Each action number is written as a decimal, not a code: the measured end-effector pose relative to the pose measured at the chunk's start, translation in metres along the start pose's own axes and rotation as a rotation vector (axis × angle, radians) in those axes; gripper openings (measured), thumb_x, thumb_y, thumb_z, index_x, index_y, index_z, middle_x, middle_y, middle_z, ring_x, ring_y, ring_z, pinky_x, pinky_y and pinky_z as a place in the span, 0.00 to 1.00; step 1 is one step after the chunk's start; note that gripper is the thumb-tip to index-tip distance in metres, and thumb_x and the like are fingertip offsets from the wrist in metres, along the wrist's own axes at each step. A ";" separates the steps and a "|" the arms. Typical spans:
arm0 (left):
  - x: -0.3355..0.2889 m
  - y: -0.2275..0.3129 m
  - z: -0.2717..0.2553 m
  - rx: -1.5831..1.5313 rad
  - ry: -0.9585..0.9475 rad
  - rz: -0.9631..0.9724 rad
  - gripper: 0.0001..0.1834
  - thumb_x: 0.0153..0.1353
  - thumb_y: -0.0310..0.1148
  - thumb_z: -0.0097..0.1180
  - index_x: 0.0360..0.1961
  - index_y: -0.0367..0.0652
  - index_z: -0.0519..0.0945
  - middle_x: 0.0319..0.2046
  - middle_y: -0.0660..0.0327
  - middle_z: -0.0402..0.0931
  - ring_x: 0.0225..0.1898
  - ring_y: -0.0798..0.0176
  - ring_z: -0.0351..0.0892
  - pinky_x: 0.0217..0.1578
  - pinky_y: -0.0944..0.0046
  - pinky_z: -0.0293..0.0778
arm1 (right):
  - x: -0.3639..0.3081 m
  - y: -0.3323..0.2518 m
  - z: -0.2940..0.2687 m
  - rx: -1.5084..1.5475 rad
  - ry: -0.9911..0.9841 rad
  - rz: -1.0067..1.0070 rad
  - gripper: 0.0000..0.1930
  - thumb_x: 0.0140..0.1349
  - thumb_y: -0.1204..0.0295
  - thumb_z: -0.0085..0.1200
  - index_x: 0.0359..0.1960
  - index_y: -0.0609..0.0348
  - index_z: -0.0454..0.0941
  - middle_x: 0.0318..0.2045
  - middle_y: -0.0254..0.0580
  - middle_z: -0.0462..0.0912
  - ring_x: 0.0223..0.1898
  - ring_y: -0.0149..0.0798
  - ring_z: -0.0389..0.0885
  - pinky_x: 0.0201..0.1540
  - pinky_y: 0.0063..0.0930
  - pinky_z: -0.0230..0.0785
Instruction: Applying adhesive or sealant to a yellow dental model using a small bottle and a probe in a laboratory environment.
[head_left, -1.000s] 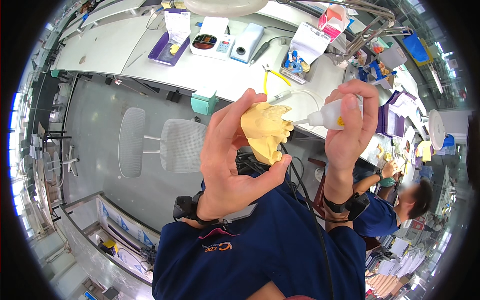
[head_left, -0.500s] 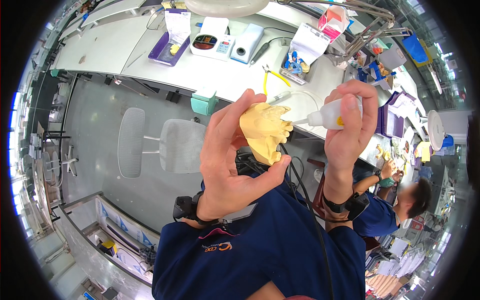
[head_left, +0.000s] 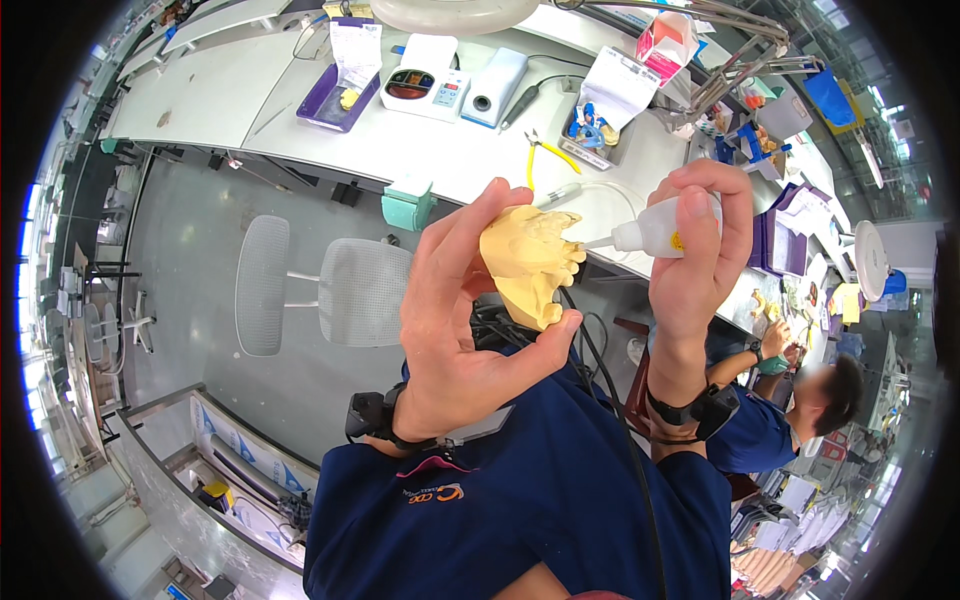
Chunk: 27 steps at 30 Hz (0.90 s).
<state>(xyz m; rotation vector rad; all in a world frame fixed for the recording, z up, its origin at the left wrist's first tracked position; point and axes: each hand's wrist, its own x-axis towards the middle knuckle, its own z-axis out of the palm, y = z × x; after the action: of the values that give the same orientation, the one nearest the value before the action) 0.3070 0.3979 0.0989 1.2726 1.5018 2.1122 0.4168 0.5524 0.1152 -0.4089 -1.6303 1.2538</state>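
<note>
Between the thumb and fingers of my left hand [head_left: 455,315] is a yellow plaster dental model [head_left: 530,262], tilted with its teeth facing right. My right hand [head_left: 700,255] is closed around a small white squeeze bottle [head_left: 655,232] with a thin nozzle. The nozzle tip points left and reaches the teeth at the model's right edge; whether it touches them I cannot tell. My fingers hide part of the bottle and the back of the model.
Beyond my hands, the white bench [head_left: 330,160] carries yellow-handled pliers [head_left: 548,155], a purple tray [head_left: 335,105], a grey tray [head_left: 600,135] and a white device [head_left: 425,90]. A grey chair [head_left: 365,290] stands left. At right, a co-worker [head_left: 770,420] works at the bench.
My right hand and the bottle have shifted very slightly. The dental model and my left hand look the same.
</note>
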 end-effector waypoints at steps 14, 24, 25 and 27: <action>-0.001 -0.001 -0.003 0.004 0.013 0.004 0.48 0.42 0.18 0.70 0.67 0.34 0.61 0.58 0.49 0.65 0.56 0.57 0.75 0.48 0.63 0.81 | -0.001 0.004 0.001 -0.012 -0.005 0.026 0.08 0.68 0.69 0.50 0.40 0.62 0.75 0.37 0.36 0.78 0.38 0.24 0.70 0.44 0.20 0.61; 0.002 -0.006 -0.003 -0.024 -0.011 -0.050 0.49 0.43 0.17 0.70 0.67 0.33 0.59 0.61 0.47 0.64 0.59 0.54 0.72 0.54 0.59 0.77 | 0.002 0.026 -0.020 0.182 0.251 0.236 0.16 0.72 0.63 0.49 0.52 0.61 0.72 0.31 0.36 0.80 0.29 0.24 0.73 0.32 0.16 0.63; 0.002 -0.010 -0.002 0.002 0.022 -0.075 0.50 0.43 0.17 0.70 0.68 0.34 0.58 0.61 0.46 0.65 0.59 0.54 0.71 0.55 0.58 0.76 | -0.002 0.038 -0.029 0.138 0.242 0.286 0.19 0.71 0.63 0.51 0.57 0.61 0.71 0.33 0.39 0.83 0.30 0.23 0.74 0.33 0.15 0.63; 0.002 -0.019 0.004 0.031 0.091 -0.094 0.52 0.42 0.17 0.71 0.69 0.34 0.55 0.62 0.45 0.65 0.60 0.53 0.70 0.56 0.58 0.74 | -0.011 0.064 -0.051 0.192 0.252 0.398 0.22 0.69 0.68 0.54 0.61 0.63 0.68 0.41 0.46 0.85 0.32 0.22 0.72 0.34 0.15 0.64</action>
<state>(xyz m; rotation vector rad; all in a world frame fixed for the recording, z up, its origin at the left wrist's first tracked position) 0.3039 0.4099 0.0833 1.1062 1.6042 2.1204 0.4464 0.5968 0.0527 -0.7644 -1.2374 1.5667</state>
